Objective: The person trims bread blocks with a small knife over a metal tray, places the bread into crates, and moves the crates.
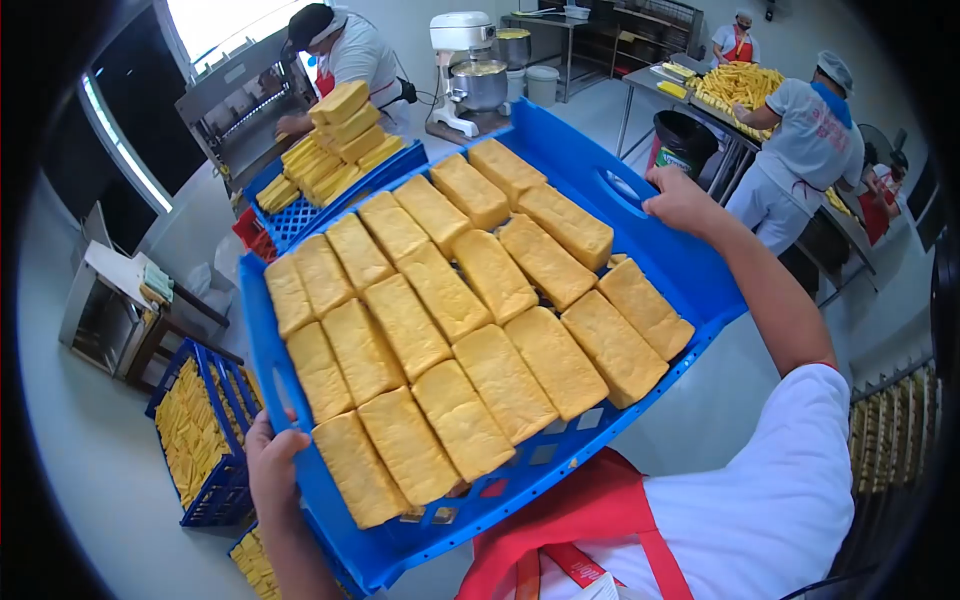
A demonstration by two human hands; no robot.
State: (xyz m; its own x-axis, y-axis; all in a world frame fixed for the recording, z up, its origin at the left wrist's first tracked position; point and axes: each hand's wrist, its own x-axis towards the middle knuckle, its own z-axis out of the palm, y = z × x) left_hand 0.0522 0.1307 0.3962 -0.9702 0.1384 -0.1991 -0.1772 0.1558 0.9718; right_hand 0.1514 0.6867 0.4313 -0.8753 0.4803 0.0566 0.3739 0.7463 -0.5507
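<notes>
Between my hands is a large blue plastic crate [545, 475], tilted in front of my red apron. Rows of golden bread loaves [440, 290] lie in it, packed side by side with a few small gaps. My left hand [272, 455] is closed on the crate's left side near its handle slot, with the thumb over the rim. At the upper right, my right hand [685, 200] grips the rim by the other handle slot. Parts of the fingers of both hands are hidden by the crate.
Ahead, another blue crate [295, 222] holds stacked loaves and cut sticks beside a person at a machine [235, 115]. A stand mixer [465, 75] stands behind. People work at a table heaped with yellow sticks [740, 85] at right. Filled crates [215, 480] stand on the floor, lower left.
</notes>
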